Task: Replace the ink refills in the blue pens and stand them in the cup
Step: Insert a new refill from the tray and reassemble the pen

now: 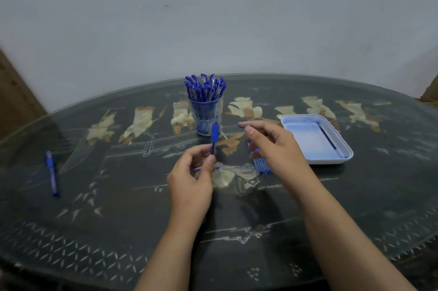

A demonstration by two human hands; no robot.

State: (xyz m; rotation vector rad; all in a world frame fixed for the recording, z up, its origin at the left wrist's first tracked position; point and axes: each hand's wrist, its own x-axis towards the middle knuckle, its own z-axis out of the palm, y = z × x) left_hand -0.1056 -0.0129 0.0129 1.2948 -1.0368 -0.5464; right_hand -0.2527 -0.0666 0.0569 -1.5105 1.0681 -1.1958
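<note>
The left hand (189,179) pinches a blue pen (214,134) near its lower end between thumb and fingers, holding it almost upright in front of the clear cup (220,113). The right hand (272,146) is just beside it with fingers loosely spread, gripping nothing, over a bundle of blue refills (262,166); contact with them cannot be determined. The cup holds many capped blue pens (205,88), a white tray (331,161) to the right holds one thin refill (329,140), and a single capped pen (52,174) lies far left on the glass-topped table (118,207).
</note>
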